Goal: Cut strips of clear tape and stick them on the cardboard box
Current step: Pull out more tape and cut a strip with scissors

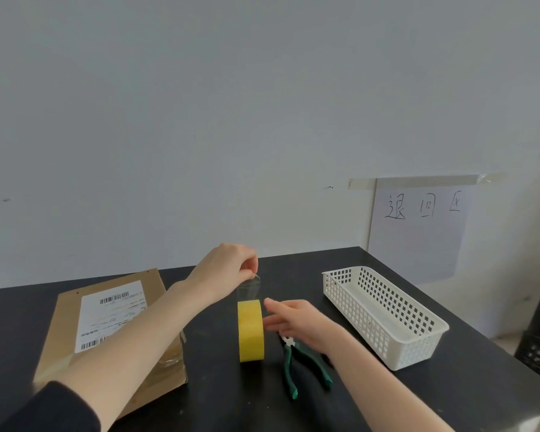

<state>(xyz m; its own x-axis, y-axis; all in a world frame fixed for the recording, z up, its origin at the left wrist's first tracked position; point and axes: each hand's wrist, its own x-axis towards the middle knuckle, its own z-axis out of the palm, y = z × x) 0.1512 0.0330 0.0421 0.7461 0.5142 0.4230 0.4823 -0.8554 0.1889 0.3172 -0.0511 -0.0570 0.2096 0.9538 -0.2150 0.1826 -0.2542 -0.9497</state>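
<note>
The dark table [225,406] has open room in the near centre, between the two forearms. The cardboard box [64,325] lies flat at the left, its top face free to take strips. A white basket [418,347] sits at the right, well apart.

The yellow tape roll [251,330] stands on edge in the middle, probably so it can turn as tape pays out. Green-handled pliers [289,375] lie just right of it, within easy reach for cutting.

The left hand [225,269] pinches the clear strip [249,288] and holds it up off the roll. The right hand [296,322], fingers straight, rests against the roll's right side, seemingly steadying it.
</note>
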